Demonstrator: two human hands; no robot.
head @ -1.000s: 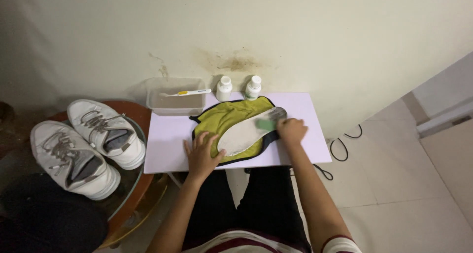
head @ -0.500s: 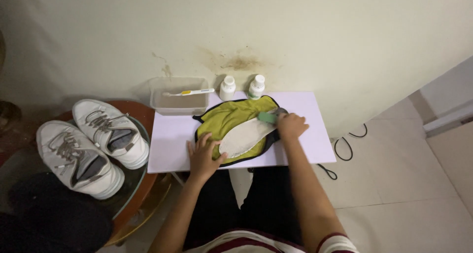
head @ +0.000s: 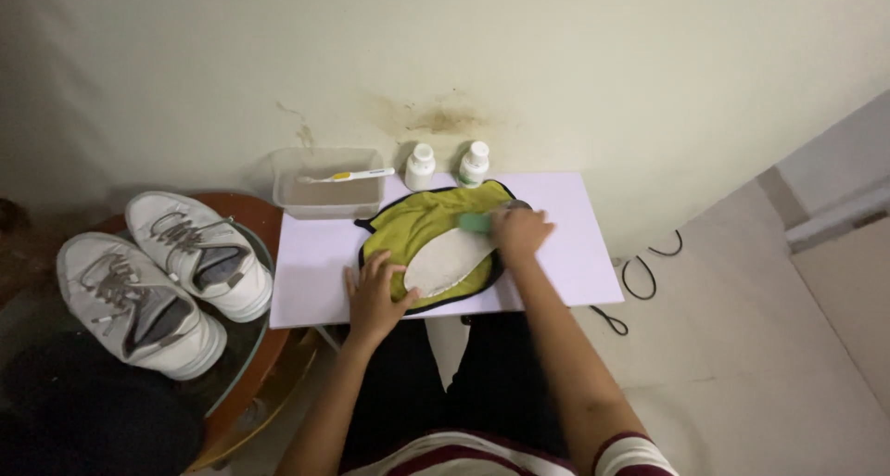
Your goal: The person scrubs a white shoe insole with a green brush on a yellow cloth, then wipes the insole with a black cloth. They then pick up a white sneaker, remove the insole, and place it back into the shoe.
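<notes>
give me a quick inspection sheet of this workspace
surface: white tabletop against the wall
job's things: pale insole on yellow-green cloth; green brush
clutter: clear tub with toothbrush across it; two white bottles
grippers: left hand pressing the insole's near end; right hand gripping the brush at its far end
cables: black cord on the floor to the right
surroundings: pair of white sneakers on a round stand, stained wall

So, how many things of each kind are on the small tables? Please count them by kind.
White laced sneakers: 2
Small white plastic bottles: 2
Clear rectangular plastic tub: 1
White and yellow toothbrush: 1
Yellow-green cloth with black edge: 1
White shoe insole: 1
Green brush in right hand: 1
Total: 9
</notes>
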